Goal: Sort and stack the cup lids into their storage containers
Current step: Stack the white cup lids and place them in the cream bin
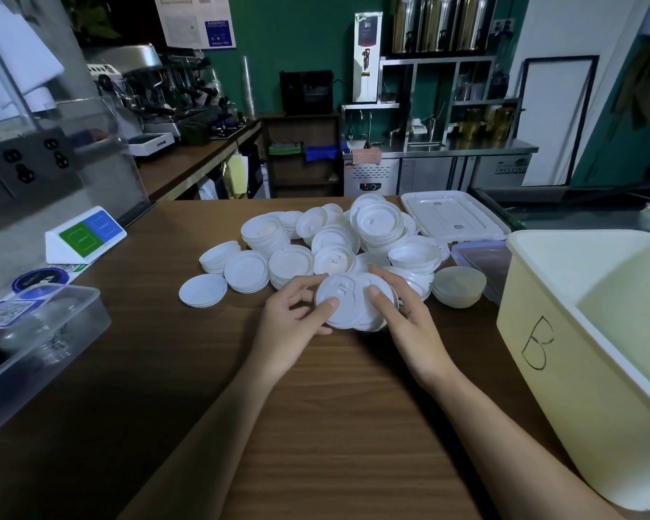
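At the far left of the counter (pixel 334 425) sits a clear box (pixel 34 354), with a green-and-blue sign (pixel 85 234) behind it. Further in, one loose lid (pixel 202 290) lies flat just beside the pile (pixel 316 242) of white lids that spreads across the middle. In front of the pile, the left hand (pixel 297 317) and the right hand (pixel 402 313) together hold a short stack (pixel 353 304) — thumbs pressed on the top lid, fingers curled round the rim on either side. I cannot tell whether the stack rests on the wood or hangs just above it. To the right come a beige bowl (pixel 458 287), a small tub (pixel 481 260) and a flat tray lid (pixel 453 215) behind them. At the edge stands the yellow bin (pixel 586 350) marked B.

The step in hand looks like squaring up a gathered stack of like lids. The next move probably calls for a firm grip on the rim so none slide. Then comes a carry to the right over the bin's wall and a level set-down — if these lids belong in B.

Counted:
- one box
- one sign
- one loose lid
- roughly a dozen short stacks in the pile, its single lids too overlapped to count
- two hands
- one held stack
- one bowl
- one tub
- one tray lid
- one bin
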